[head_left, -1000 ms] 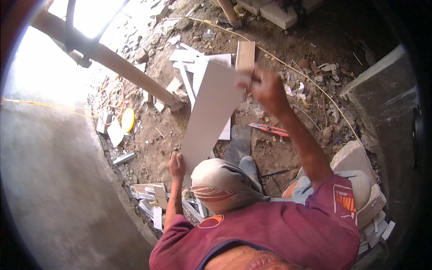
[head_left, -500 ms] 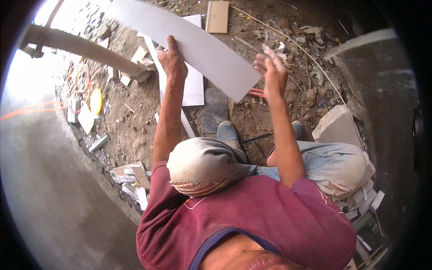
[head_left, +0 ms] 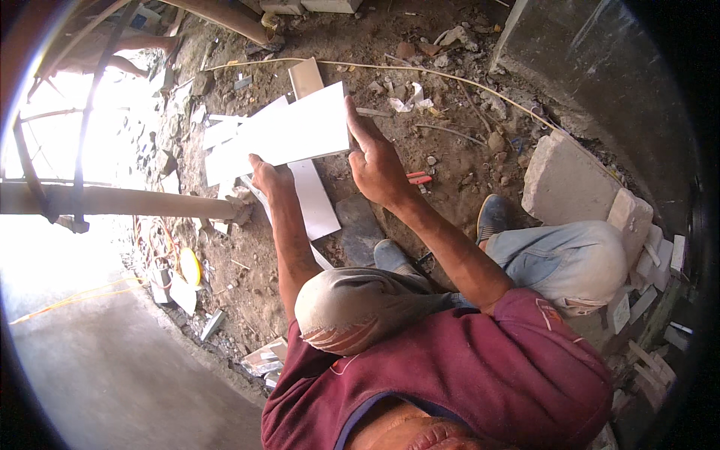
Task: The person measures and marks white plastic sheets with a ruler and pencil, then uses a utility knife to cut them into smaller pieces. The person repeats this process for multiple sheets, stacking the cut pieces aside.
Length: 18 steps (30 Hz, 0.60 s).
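Observation:
A long white tile [head_left: 292,126] is held up in front of me, tilted, above the dirt. My left hand [head_left: 273,180] grips its near edge, thumb on top and fingers hidden beneath. At the tile's right end, my right hand [head_left: 377,166] holds against the short edge, its fingers lying along that edge. Another white tile [head_left: 315,204] lies on the ground below, partly covered by the raised one. Just beyond them rests a beige tile [head_left: 306,77]. A tool with red handles [head_left: 420,179] lies on the dirt near my right wrist.
A dark flat slab [head_left: 360,225] lies before my left shoe. Broken concrete blocks [head_left: 571,180] stand at right, beside a wall. A pole [head_left: 112,201] crosses from the left. Yellow disc [head_left: 190,266], orange cord [head_left: 82,297] and scraps lie left. A thin cable [head_left: 420,69] crosses behind.
The tile has swung round and moved left, its right end now raised. My right hand, apart from it before, now touches its end. My view has turned.

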Available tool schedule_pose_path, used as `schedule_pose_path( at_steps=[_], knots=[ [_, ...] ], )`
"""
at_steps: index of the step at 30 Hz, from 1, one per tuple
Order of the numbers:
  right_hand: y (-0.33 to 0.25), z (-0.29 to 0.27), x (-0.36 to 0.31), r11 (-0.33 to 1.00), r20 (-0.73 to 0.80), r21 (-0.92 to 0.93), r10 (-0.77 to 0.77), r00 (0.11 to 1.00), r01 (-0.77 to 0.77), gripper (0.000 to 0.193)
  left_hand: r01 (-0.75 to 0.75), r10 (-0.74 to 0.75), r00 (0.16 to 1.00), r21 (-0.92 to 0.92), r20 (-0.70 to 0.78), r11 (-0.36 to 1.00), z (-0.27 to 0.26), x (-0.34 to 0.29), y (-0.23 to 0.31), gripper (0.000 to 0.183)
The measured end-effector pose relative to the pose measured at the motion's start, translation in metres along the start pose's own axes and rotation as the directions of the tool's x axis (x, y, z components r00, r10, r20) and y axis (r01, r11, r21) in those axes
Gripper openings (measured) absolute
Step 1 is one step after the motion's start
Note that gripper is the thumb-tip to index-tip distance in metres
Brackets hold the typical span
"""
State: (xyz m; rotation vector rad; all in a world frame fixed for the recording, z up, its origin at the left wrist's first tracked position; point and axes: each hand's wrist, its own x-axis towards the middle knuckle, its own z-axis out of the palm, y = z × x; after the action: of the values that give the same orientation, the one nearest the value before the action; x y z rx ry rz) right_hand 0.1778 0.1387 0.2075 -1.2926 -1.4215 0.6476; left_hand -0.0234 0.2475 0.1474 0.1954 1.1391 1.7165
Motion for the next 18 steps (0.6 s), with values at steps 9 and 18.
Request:
schedule_pose_path(
  at_steps=[9,18],
  knots=[
    [0.001,0.006,-0.01,0.998,-0.123,-0.036,-0.055,0.991,0.051,0.064,-0.004,0.009,0.995,0.045,-0.095,0.999,0.007,-0.015,-0.002,0.04],
    [0.107,-0.044,-0.036,0.906,-0.255,-0.262,0.268,0.929,-0.333,0.043,-0.214,0.203,0.977,0.223,0.069,0.951,-0.065,0.008,-0.049,0.028]
  ],
)
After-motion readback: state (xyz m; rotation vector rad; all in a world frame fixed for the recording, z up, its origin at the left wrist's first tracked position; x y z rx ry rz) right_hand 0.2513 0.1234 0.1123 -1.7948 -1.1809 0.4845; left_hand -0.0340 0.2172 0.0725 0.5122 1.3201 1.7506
